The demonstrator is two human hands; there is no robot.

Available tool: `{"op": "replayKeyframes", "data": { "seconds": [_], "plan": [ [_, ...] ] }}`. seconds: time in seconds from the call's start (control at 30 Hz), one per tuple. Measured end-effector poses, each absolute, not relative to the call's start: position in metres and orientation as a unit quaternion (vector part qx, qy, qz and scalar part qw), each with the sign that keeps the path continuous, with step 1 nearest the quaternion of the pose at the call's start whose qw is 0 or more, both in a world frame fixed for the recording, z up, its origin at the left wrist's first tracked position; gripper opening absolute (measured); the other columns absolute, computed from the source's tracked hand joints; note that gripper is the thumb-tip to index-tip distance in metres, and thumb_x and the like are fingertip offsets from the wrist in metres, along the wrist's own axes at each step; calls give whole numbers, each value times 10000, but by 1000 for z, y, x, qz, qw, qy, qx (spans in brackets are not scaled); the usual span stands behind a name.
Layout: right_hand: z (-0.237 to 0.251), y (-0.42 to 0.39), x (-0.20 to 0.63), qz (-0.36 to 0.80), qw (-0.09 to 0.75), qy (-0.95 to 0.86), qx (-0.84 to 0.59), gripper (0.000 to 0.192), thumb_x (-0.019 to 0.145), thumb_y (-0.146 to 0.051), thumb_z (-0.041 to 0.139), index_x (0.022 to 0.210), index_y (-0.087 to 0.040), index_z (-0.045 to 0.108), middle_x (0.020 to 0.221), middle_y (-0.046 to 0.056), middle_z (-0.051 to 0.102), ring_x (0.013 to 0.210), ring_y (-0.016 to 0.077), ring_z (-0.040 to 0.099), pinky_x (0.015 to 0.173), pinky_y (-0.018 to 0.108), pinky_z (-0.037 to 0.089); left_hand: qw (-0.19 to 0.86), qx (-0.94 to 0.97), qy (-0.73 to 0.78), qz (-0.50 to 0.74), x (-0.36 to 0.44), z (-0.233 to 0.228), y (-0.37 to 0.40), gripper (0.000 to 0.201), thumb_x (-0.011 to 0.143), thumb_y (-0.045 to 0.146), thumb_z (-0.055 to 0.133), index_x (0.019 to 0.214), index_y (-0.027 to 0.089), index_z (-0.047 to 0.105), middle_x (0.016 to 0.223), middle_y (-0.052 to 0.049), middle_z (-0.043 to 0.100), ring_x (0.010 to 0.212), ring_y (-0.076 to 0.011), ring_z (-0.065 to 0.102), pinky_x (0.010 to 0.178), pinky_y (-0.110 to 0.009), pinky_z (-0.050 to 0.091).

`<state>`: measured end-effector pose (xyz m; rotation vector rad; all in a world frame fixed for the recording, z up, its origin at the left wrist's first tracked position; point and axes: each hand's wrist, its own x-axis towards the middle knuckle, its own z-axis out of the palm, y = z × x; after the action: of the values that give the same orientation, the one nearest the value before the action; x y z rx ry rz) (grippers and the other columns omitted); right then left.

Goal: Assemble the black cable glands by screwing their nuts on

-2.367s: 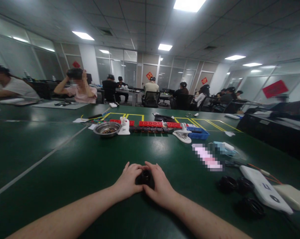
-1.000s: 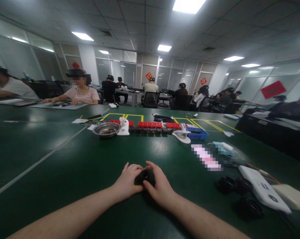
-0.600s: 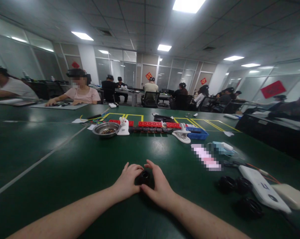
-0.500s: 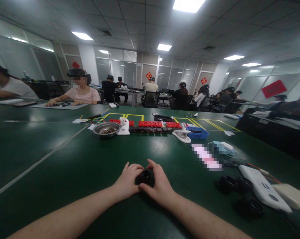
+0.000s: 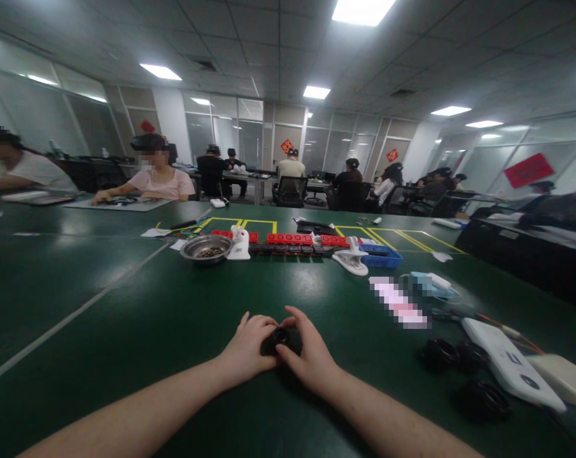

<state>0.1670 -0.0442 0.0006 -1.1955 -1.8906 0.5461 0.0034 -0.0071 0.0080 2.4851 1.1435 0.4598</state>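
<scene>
Between my two hands, low over the green table [image 5: 182, 362], is a small black part [image 5: 272, 344] with a round opening on its upper side. My left hand [image 5: 252, 343] closes round its left side, fingers curled over the far edge. From the right, my right hand [image 5: 311, 353] grips it, the thumb pressed on its near face and the index finger raised at the back. My palms and fingers hide much of the part, so its kind is unclear. Several similar black round pieces [image 5: 439, 353] lie on the table to the right.
A white power bank-like device [image 5: 510, 362] with cables lies at right. Farther off stand a metal bowl [image 5: 206, 249] of small parts, white clamps [image 5: 240, 243], red blocks [image 5: 289, 238] and a blue tray [image 5: 383, 256]. A person [image 5: 156, 172] sits across the table.
My right thumb has shifted right and up, onto the near face of the black part, which appears slightly turned. My left hand keeps nearly the same hold.
</scene>
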Motion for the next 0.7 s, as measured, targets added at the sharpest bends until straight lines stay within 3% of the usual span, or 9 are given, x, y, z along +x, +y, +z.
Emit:
{"op": "replayKeyframes", "data": {
  "seconds": [0.13, 0.23, 0.33, 0.53, 0.7],
  "plan": [
    [4, -47, 166, 214, 394, -772, -451, 683, 654, -145, 581, 1247, -209, 247, 1117, 68, 458, 1047, 206, 429, 927, 388, 319, 189, 878, 407, 164, 3, 10, -8, 373, 635, 302, 607, 996, 232, 544, 1069, -40, 529, 1062, -234, 429, 993, -546, 102],
    [3, -47, 164, 201, 395, -753, -486, 665, 634, -185, 621, 1214, -210, 298, 1040, 58, 487, 987, 212, 460, 890, 391, 352, 190, 879, 408, 159, 4, 12, -9, 359, 629, 298, 612, 978, 237, 555, 1069, -37, 529, 1056, -236, 432, 991, -546, 106],
    [0, -44, 165, 206, 400, -745, -494, 621, 655, -132, 579, 1207, -217, 310, 994, 41, 511, 963, 195, 475, 895, 387, 351, 192, 878, 409, 159, 4, 13, -9, 370, 630, 355, 615, 978, 244, 560, 1067, -38, 528, 1052, -241, 433, 986, -550, 113],
    [6, -45, 174, 233, 372, -785, -438, 613, 702, -94, 512, 1253, -218, 271, 1132, 65, 481, 1069, 187, 427, 950, 388, 303, 236, 886, 373, 146, -1, 13, -5, 524, 630, 364, 626, 1125, 294, 472, 1188, -31, 465, 1141, -248, 358, 993, -546, 68],
    [10, -47, 173, 230, 358, -799, -425, 667, 687, -140, 563, 1270, -198, 245, 1155, 76, 466, 1081, 197, 414, 946, 385, 308, 234, 882, 381, 149, -1, 8, -2, 473, 613, 386, 640, 1057, 266, 528, 1138, -43, 492, 1113, -251, 389, 996, -530, 88]
  ]
}}
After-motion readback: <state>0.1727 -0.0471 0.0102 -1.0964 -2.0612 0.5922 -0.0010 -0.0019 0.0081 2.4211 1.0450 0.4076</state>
